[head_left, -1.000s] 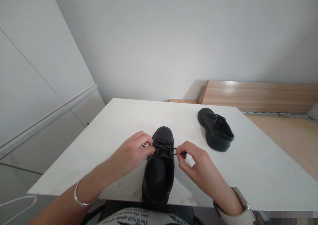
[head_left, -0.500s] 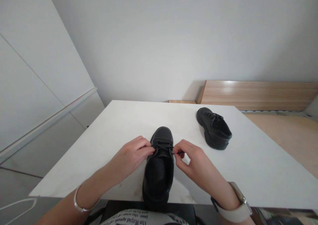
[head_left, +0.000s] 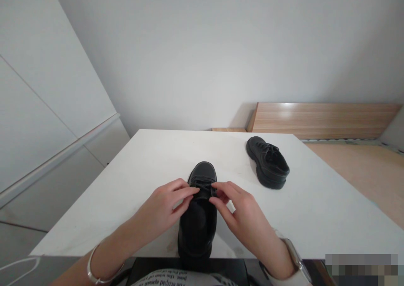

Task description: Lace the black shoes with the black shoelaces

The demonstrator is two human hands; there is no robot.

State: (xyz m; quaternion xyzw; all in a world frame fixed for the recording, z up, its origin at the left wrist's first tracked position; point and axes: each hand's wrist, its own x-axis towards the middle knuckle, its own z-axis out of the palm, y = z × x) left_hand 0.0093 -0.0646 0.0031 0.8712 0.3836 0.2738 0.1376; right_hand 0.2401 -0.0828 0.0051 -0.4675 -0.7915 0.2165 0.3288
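A black lace-up shoe [head_left: 198, 218] stands on the white table [head_left: 132, 181] right in front of me, toe pointing away. My left hand [head_left: 164, 208] and my right hand [head_left: 241, 212] meet over its laces [head_left: 203, 188]. The fingertips of each hand pinch a lace end above the shoe's tongue. A silver bangle is on my left wrist, a watch with a pale strap on my right.
A second black shoe [head_left: 268, 168] lies on the table to the far right, toe pointing away and to the left. A wooden bed frame [head_left: 318, 120] stands behind the table by the wall. White cupboard doors [head_left: 38, 122] run along the left.
Both hands have moved inward along the laces until their fingertips almost touch over the middle of the shoe. The lace ends that stretched out sideways are now drawn in.
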